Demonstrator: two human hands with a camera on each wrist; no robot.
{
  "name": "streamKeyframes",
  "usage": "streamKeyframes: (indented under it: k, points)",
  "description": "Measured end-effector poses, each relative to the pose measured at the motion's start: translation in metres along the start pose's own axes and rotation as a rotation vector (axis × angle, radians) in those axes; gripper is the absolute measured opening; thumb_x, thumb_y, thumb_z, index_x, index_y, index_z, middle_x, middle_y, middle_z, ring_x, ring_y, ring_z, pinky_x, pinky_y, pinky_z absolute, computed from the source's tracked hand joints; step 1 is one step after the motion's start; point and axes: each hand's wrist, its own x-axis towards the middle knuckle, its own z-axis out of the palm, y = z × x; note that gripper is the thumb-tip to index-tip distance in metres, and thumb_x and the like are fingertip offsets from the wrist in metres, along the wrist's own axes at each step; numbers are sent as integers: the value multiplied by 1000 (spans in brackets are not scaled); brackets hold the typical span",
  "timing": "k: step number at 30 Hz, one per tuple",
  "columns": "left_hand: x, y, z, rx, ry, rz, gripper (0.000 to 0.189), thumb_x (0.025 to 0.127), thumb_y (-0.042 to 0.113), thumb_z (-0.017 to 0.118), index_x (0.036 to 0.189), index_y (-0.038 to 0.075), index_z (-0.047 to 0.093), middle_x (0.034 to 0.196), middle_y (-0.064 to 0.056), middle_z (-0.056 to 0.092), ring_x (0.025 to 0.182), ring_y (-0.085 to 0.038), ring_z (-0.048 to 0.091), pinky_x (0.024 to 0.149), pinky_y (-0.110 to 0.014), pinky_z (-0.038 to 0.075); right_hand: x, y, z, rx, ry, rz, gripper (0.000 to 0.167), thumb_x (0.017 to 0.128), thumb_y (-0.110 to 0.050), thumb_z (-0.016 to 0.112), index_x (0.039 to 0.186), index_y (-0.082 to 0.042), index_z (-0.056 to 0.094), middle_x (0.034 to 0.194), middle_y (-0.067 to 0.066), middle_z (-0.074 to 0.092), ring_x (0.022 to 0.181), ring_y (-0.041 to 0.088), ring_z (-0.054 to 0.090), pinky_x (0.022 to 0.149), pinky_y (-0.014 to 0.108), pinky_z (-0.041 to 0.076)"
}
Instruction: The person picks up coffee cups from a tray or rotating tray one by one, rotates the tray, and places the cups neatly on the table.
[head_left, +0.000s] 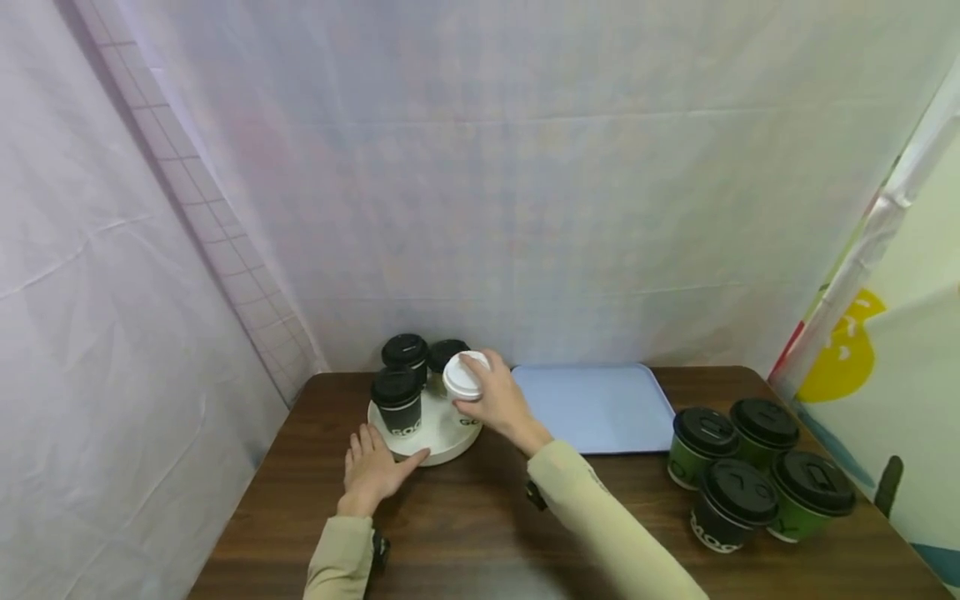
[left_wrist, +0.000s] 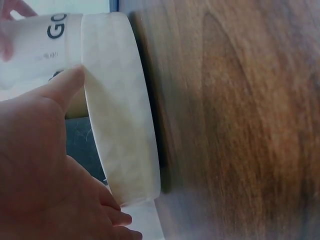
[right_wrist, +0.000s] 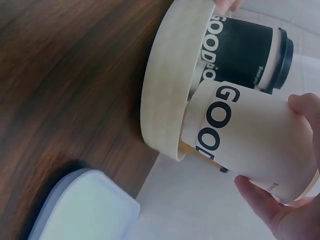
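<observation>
My right hand (head_left: pixel 501 402) grips a white paper cup (right_wrist: pixel 250 135) with a white lid (head_left: pixel 461 379), fingers and thumb curled around its upper part. The cup's base is at the right side of a round white tray (head_left: pixel 444 450), close over or on it. My left hand (head_left: pixel 372 467) has its fingers spread at the tray's front left, with the thumb touching the rim. On the same tray stand a black paper cup (head_left: pixel 401 417) with a black lid at the front left, another black-lidded cup (head_left: pixel 405 352) behind it, and a third black-lidded cup (head_left: pixel 446 353) partly hidden by the white cup.
A light blue rectangular tray (head_left: pixel 592 408) lies to the right of the round tray. At the table's right side stand several black-lidded cups, green ones (head_left: pixel 686 465) and a black one (head_left: pixel 716 521). White curtains (head_left: pixel 480 183) hang behind the brown wooden table (head_left: pixel 450 533).
</observation>
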Motion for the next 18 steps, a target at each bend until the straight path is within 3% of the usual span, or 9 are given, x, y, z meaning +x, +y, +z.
streamKeyframes:
  k: [9, 18]
  points:
    - [2, -1, 1, 4, -19, -2, 128, 89, 75, 59, 157, -19, 6, 168, -40, 4, 157, -58, 7, 128, -67, 14, -24, 21, -28, -5, 62, 85, 77, 75, -26, 90, 145, -17, 58, 147, 25, 51, 117, 46, 65, 89, 57, 60]
    - [2, -2, 2, -6, -25, 1, 129, 88, 76, 58, 157, -19, 4, 168, -40, 4, 157, -58, 6, 129, -67, 13, -55, 49, -50, -59, 93, 139, 77, 72, -26, 91, 142, -15, 60, 142, 24, 54, 118, 45, 64, 88, 58, 59]
